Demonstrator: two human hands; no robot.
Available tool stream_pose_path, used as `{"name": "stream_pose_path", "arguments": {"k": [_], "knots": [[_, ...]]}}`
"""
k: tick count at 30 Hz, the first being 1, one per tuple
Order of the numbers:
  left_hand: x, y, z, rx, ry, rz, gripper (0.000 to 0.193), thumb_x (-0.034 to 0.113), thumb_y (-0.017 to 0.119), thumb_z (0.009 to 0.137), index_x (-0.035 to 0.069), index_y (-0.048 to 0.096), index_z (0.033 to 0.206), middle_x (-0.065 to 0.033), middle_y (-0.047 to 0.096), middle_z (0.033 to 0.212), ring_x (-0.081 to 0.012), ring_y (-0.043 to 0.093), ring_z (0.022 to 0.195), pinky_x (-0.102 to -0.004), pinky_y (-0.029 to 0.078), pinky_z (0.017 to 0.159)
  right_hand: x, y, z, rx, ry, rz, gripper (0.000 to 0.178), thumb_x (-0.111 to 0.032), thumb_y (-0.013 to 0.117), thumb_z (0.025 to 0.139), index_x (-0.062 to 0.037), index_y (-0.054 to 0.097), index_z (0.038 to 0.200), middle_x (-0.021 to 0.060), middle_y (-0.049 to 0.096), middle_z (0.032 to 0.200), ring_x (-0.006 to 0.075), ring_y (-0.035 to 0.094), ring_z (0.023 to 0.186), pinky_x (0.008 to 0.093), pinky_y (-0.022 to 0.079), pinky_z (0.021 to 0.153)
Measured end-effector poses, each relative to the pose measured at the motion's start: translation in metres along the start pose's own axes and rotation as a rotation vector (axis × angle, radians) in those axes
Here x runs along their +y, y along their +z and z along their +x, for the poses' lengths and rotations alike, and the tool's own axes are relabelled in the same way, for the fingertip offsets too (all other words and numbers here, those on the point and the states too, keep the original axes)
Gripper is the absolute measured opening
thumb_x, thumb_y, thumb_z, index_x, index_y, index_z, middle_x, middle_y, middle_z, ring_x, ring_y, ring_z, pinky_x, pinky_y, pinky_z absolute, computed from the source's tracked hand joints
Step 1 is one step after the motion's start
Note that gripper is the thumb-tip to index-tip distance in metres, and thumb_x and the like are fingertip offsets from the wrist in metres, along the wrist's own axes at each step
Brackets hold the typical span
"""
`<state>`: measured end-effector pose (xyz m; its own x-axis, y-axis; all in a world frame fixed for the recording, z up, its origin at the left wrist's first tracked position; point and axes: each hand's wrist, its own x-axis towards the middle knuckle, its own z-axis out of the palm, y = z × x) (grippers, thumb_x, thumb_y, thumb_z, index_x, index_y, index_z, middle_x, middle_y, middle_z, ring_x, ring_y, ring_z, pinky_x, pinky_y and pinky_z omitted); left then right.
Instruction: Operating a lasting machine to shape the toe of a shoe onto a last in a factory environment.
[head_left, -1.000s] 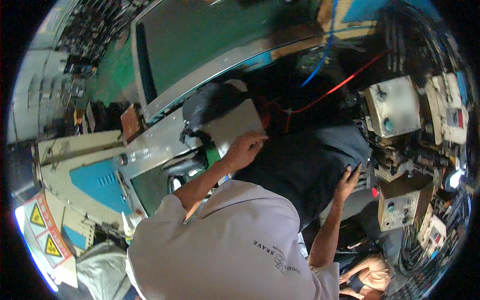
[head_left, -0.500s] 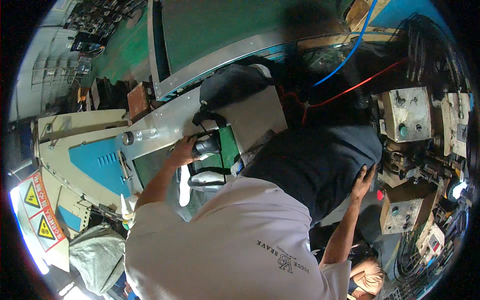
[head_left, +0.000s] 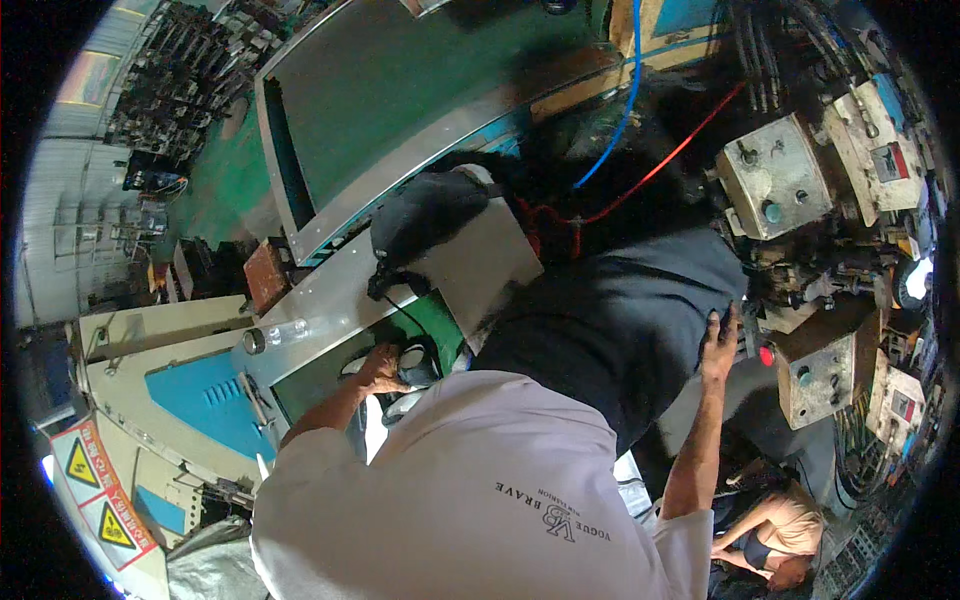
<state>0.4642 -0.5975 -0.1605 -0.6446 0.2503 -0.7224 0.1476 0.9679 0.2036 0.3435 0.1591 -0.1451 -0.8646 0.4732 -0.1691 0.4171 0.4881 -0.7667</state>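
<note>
Nearest the camera is the person's own shoulder in a pale shirt (head_left: 470, 490), from which 2 bare forearms reach out. The left hand (head_left: 381, 368) is curled with its fingers narrow over a dark rounded part (head_left: 420, 362) that sits in a green-floored recess (head_left: 440, 335) of the machine; whether the fingers truly grip the part or only rest on it cannot be told. A pale rounded piece (head_left: 403, 403) lies just below that hand, half hidden by the shirt.

The right hand (head_left: 719, 342) is spread fairly wide, fingers flat against the edge of a large dark cloth-like cover (head_left: 620, 320), holding nothing. Just beside it to the right sits a red button (head_left: 767, 355) on a grey control box (head_left: 822, 375).

Left of the left hand, a clear glass cylinder (head_left: 272, 336) lies on its side on the grey metal ledge (head_left: 330, 290); its contents cannot be made out. Beyond the left hand, a black cloth bundle (head_left: 425, 215) rests on a tilted grey plate (head_left: 480, 265). Farther still, a red cable (head_left: 660, 165) and a blue hose (head_left: 625, 100) run upward past a broad green panel (head_left: 400, 90).
</note>
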Motion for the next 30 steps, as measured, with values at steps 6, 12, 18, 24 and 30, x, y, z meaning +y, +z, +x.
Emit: {"name": "stream_pose_path", "arguments": {"k": [6,12,18,24,30], "knots": [[-0.031,-0.027,-0.034,0.453,-0.5,-0.363,0.077,0.04,0.097,0.065,-0.004,0.068,0.121,-0.0231,0.076,0.111,-0.0367,0.073,0.105,-0.0491,0.058,0.095,0.014,0.004,0.012,-0.015,-0.049,0.079,0.065,-0.031,0.064,0.112,0.0043,0.044,0.163,0.0236,0.05,0.165,0.0326,0.047,0.153,0.041,0.034,0.127],[-0.02,-0.154,-0.083,0.866,-0.431,-1.154,0.047,0.031,0.091,0.084,-0.001,0.077,0.115,-0.0101,0.08,0.103,-0.0212,0.073,0.092,-0.0405,0.059,0.083,-0.064,0.009,0.006,0.166,-0.239,-0.329,0.045,-0.019,0.066,0.108,0.0057,0.063,0.145,0.0242,0.065,0.148,0.0355,0.061,0.139,0.0425,0.044,0.12],[0.107,-0.333,-0.041,1.057,-0.23,-1.095,0.051,0.022,0.09,0.087,0.002,0.069,0.129,-0.0069,0.076,0.118,-0.0177,0.07,0.107,-0.0352,0.055,0.1,-0.268,0.092,-0.075,-0.321,-0.739,0.139,0.056,-0.011,0.076,0.099,0.002,0.058,0.151,0.0225,0.065,0.149,0.0328,0.062,0.141,0.0422,0.049,0.117],[0.301,-0.417,0.056,0.773,0.441,-1.236,0.065,0.024,0.091,0.09,0.002,0.061,0.143,-0.0078,0.071,0.134,-0.0208,0.063,0.124,-0.0379,0.048,0.111,-0.38,0.129,-0.106,-0.285,-0.611,0.297,0.125,-0.027,0.093,0.084,-0.0025,0.008,0.173,0.043,0.021,0.167,0.0596,0.033,0.153,0.057,0.038,0.125],[0.455,-0.428,0.125,0.665,0.978,-0.673,0.069,0.033,0.074,0.104,-0.001,0.049,0.159,-0.0167,0.06,0.153,-0.0256,0.058,0.138,-0.0391,0.042,0.12,-0.262,-0.002,-0.067,-0.202,-0.207,0.95,0.107,-0.011,0.082,0.095,-0.0059,0.012,0.175,0.0177,0.032,0.174,0.0271,0.034,0.159,0.042,0.037,0.128]]}}
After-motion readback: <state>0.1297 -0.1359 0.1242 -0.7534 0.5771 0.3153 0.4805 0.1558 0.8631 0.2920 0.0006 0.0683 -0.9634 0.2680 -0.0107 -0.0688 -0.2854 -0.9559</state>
